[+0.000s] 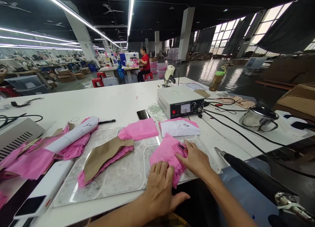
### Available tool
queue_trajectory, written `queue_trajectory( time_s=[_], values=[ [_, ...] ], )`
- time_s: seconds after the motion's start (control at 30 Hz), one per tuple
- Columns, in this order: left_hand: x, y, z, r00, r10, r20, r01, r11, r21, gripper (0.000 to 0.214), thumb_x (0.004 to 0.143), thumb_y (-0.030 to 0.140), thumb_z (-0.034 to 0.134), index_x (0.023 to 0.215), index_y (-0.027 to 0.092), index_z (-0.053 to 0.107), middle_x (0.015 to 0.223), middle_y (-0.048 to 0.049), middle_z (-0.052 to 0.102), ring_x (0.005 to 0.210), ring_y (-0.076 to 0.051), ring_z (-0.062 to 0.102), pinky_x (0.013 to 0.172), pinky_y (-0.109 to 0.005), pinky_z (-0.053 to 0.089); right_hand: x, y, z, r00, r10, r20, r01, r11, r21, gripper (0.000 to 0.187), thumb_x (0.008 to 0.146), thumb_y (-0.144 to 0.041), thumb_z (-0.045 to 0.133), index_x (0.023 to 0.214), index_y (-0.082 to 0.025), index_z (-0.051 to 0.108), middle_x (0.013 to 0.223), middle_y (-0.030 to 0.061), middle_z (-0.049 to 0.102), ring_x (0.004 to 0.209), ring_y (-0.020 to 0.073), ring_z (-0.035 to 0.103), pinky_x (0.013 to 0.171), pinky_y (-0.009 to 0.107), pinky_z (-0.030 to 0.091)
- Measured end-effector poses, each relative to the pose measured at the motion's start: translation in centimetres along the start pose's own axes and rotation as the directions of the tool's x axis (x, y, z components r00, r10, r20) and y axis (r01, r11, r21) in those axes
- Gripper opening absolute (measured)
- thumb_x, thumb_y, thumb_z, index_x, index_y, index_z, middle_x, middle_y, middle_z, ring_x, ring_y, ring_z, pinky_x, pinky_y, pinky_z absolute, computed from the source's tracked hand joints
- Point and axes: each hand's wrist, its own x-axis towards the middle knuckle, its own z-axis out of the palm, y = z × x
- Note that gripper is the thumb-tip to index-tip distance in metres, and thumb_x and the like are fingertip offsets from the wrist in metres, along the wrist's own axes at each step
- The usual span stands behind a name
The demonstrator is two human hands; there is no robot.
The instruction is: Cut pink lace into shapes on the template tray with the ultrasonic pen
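Observation:
My left hand (159, 184) lies palm down on the near edge of a pink fabric piece (163, 151), its fingers flat and its thumb stretched out to the right. At that fabric's right side, my right hand (197, 158) is closed around a slim dark tool (182, 147) with a bit of orange; its exact kind is too small to make out. Under the fabric is a clear, scuffed plate (124, 171). Left of my hands, a brown fabric piece (105, 154) rests over pink ones. Farther back sit a pink fabric stack (139, 128) and a paper marked 29 (180, 127).
A control box (183, 103) stands behind, its cables running right. A black handheld tool with a metal tip (251, 176) juts in at the right, near a lidded glass mug (258, 118). At left are a white device (45, 187) and bundled pink pieces (76, 146). A co-worker (144, 62) sits far back.

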Motion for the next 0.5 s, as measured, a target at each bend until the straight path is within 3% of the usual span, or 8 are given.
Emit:
queue_trajectory(
  time_s=[0.1,0.23,0.37,0.5],
  values=[
    [0.6,0.3,0.7,0.996,-0.086,0.023,0.084,0.995,0.061,0.053,0.075,0.053,0.067,0.106,0.012,0.055,0.096,-0.0126,0.057,0.086,-0.029,0.054,0.073,-0.046,0.048,0.1,0.4,-0.1,1.0,0.015,0.024,-0.014,0.999,-0.044,0.066,0.085,-0.048,0.05,0.14,-0.013,0.04,0.129,0.0185,0.055,0.107,0.0298,0.06,0.08,0.036,0.041],
    [0.7,0.5,0.6,0.978,-0.158,0.134,0.141,0.982,0.125,0.031,0.07,0.023,0.065,0.098,0.013,0.057,0.093,-0.0108,0.058,0.086,-0.028,0.053,0.077,-0.045,0.048,0.5,1.3,-0.7,0.998,-0.003,0.06,0.004,1.0,-0.022,0.04,0.083,-0.046,0.052,0.109,-0.016,0.059,0.106,0.0128,0.063,0.094,0.0265,0.062,0.07,0.031,0.036],
    [-0.1,0.0,-0.2,0.962,-0.17,0.212,0.139,0.979,0.151,0.024,0.067,0.012,0.06,0.091,0.016,0.058,0.093,-0.0083,0.06,0.086,-0.026,0.054,0.08,-0.043,0.047,0.8,1.6,-0.7,0.997,-0.023,0.07,0.021,0.999,0.025,0.02,0.084,-0.039,0.049,0.083,-0.02,0.056,0.084,0.0062,0.065,0.076,0.0194,0.058,0.062,0.028,0.031],
    [-0.6,-1.0,-1.3,0.951,-0.126,0.282,0.071,0.978,0.196,0.021,0.073,0.009,0.058,0.092,0.016,0.059,0.089,-0.0065,0.062,0.081,-0.023,0.058,0.076,-0.039,0.048,1.1,2.3,0.0,0.995,-0.071,0.073,0.068,0.997,0.044,0.019,0.083,-0.032,0.045,0.068,-0.022,0.047,0.07,0.0028,0.061,0.066,0.0163,0.053,0.06,0.028,0.032]
  ],
)
